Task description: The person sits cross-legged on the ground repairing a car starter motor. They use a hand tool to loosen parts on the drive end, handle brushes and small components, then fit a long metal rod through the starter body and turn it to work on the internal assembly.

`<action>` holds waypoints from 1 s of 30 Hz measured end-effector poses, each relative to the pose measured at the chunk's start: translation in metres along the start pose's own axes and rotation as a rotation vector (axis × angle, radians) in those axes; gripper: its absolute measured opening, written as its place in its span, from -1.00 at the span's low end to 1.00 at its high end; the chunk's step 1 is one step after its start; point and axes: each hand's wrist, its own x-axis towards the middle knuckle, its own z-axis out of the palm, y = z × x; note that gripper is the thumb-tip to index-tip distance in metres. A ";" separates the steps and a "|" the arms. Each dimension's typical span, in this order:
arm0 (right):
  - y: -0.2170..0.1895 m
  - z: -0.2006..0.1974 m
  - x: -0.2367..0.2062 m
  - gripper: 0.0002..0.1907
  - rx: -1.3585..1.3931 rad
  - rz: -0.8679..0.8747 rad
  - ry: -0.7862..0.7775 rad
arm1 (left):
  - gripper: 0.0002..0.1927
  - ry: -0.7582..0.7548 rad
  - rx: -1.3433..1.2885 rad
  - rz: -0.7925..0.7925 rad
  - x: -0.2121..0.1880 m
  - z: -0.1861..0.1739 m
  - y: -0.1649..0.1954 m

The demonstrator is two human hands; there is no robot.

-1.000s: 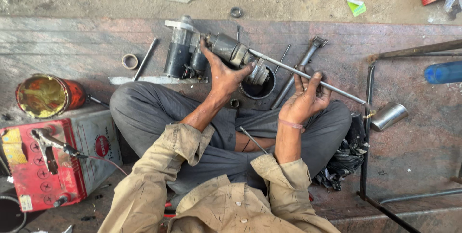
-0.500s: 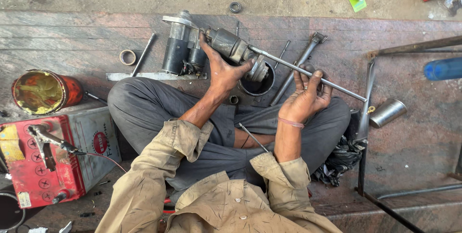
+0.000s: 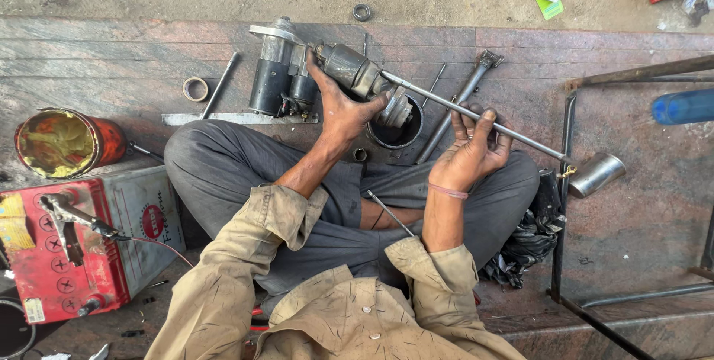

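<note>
A: Left hand [image 3: 343,113]?

B: Closed around the armature [image 3: 355,71], a dark metal cylinder, fingers wrapped over its lower end. It's held up over the lap, tilted, top end pointing up-left.

A: Right hand [image 3: 470,153]?

B: Palm up, fingers curled on a long thin rod [image 3: 476,116]. The rod runs from the armature's geared end down-right, past the hand, toward a small steel cup [image 3: 597,175].

A: Rod touching the cup?

B: Can't tell, its tip ends just beside the cup behind a dark frame bar [image 3: 559,204].

A: What's under the armature?

B: A round black housing [image 3: 396,133] on the floor, open side up, partly hidden by the gear end. Just left of it a starter motor [image 3: 279,74] stands on a flat metal strip [image 3: 223,118].

A: Other stuff near?

B: A metal ring [image 3: 195,89] and a thin bar [image 3: 221,83] left of the motor. A second shaft [image 3: 461,103] lies behind the rod, forked top end. Small washer [image 3: 361,12] farther up on the dirt.

A: Left edge?

B: Red battery [image 3: 82,245] with a clamp on top, open orange tin [image 3: 63,143] above it. Blue cylinder [image 3: 683,105] at far right.

A: Person?

B: Seated cross-legged, grey trousers, tan shirt, red band on the right wrist.
</note>
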 end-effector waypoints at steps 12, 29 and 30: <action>-0.046 -0.042 0.025 -0.82 -0.173 0.032 0.121 | 0.54 0.007 -0.061 -0.045 0.003 -0.001 0.004; -0.116 -0.171 -0.009 -0.59 -1.557 0.500 -0.132 | 0.50 -0.016 0.090 0.026 0.001 -0.003 0.003; -0.115 -0.165 -0.011 -0.50 -1.576 0.482 -0.115 | 0.50 -0.014 0.077 0.006 0.002 -0.003 0.003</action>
